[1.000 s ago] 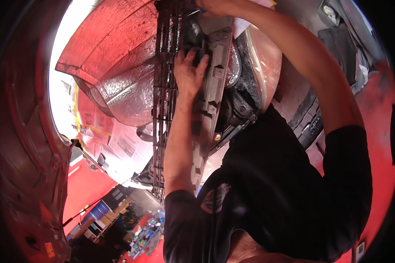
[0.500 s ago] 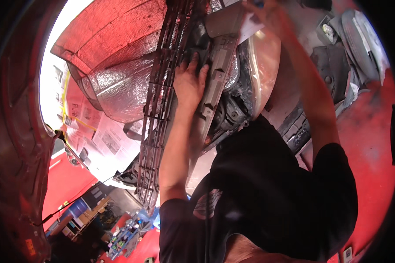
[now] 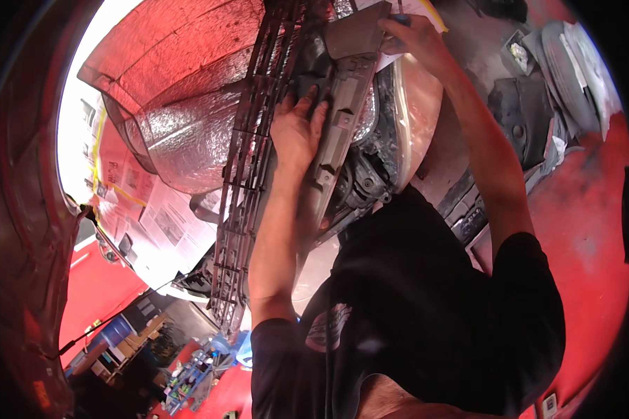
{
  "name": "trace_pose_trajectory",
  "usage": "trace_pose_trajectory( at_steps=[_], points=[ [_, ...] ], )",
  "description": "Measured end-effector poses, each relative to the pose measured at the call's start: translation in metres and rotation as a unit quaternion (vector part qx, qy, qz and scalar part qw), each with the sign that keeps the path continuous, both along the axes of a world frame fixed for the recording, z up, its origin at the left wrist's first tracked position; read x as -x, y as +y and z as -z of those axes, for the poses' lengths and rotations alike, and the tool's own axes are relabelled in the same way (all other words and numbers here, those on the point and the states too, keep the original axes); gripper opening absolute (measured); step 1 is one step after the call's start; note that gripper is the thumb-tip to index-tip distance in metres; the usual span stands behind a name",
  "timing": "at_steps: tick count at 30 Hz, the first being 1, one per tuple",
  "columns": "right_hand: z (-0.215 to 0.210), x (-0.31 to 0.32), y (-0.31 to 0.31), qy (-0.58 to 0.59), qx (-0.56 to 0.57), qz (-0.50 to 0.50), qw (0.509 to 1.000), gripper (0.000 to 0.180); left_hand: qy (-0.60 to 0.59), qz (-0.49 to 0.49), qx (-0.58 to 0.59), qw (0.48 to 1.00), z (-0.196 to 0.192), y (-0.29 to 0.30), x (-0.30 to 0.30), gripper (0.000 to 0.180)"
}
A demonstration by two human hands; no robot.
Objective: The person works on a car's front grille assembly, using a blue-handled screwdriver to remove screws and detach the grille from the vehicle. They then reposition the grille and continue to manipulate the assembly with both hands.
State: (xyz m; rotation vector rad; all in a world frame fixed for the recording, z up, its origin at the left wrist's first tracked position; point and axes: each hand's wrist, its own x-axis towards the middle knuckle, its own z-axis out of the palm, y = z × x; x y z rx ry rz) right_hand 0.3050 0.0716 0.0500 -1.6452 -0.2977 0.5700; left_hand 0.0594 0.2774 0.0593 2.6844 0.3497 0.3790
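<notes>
My left hand (image 3: 297, 131) lies with fingers spread against a dark part beside a long grey plastic bracket (image 3: 342, 105) at a car's front. A dark slatted grille (image 3: 248, 174) hangs just left of that hand. My right hand (image 3: 414, 40) reaches to the bracket's upper end, closed around a small blue-handled tool (image 3: 400, 20) whose tip is hidden. A clear headlight lens (image 3: 405, 126) sits to the right of the bracket, under my right forearm.
The raised red hood with silver insulation (image 3: 189, 133) fills the upper left. Paper masking with yellow tape (image 3: 161, 223) covers a body panel. Black parts and a tyre (image 3: 559, 77) lie on the red floor at right. Cluttered shelves (image 3: 182, 363) show bottom left.
My right hand has come further into view, sliding right and down to the bracket's top. The left hand stays on the same spot by the grille.
</notes>
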Motion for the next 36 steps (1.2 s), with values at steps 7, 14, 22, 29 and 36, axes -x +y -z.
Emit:
trace_pose_trajectory(
  at_steps=[7,14,22,29,36],
  points=[
    [0.006,-0.003,0.001,-0.019,-0.023,-0.021,0.999,0.039,0.01,0.007,-0.005,1.0,0.004,0.004,-0.001,0.043],
    [0.017,0.059,0.006,0.054,-0.014,-0.036,0.998,0.057,0.018,0.013,0.013,1.0,0.003,0.011,0.002,0.049],
    [0.014,0.105,0.014,0.02,-0.074,-0.037,0.996,0.059,0.067,0.04,0.031,0.996,-0.009,0.018,0.007,0.054],
    [0.032,0.109,0.017,0.007,-0.077,0.008,0.997,0.043,0.028,0.015,0.209,0.977,-0.01,0.038,0.031,0.045],
    [0.032,0.127,0.017,-0.069,-0.043,-0.028,0.996,0.05,-0.002,-0.076,0.155,0.985,-0.043,0.0,0.133,0.034]
  ],
)
